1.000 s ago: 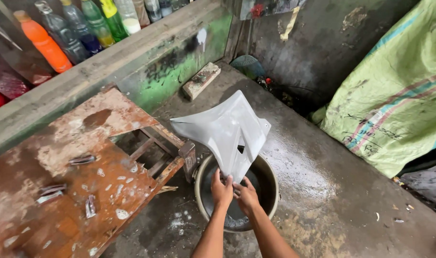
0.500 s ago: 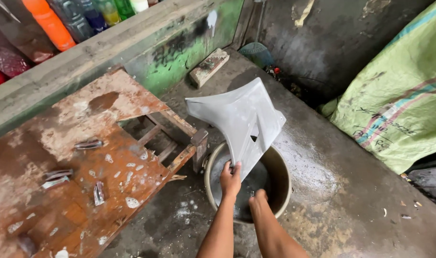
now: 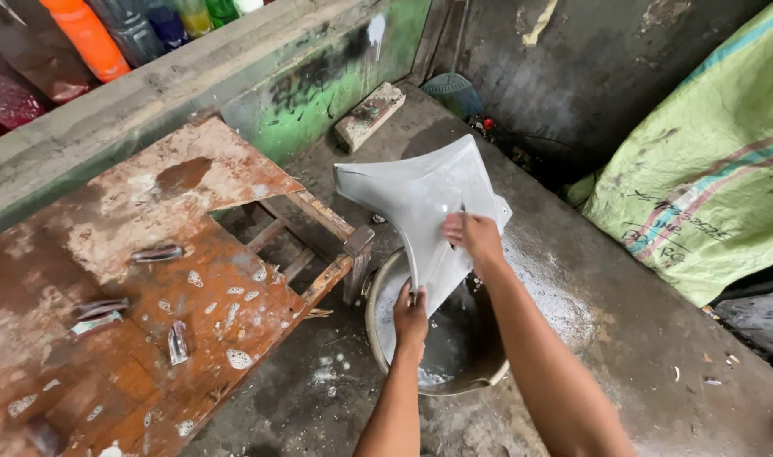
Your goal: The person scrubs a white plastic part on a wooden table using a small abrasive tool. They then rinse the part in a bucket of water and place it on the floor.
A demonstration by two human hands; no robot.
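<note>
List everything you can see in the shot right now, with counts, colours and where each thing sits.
Plastic panel: one, pale grey, held over the basin.
Basin: one, dark metal, round, on the floor with water inside.
Wooden table: one, rusty brown, worn, left of the basin.
Small metal pieces: several, silvery, lying on the table.
Bottles: several, orange, dark and green, on the ledge top left.
Brick: one, pale, by the green wall.
Sack: one, green with stripes, at right.
Left hand: grips the panel's lower tip.
Right hand: rests on the panel's face.
</note>
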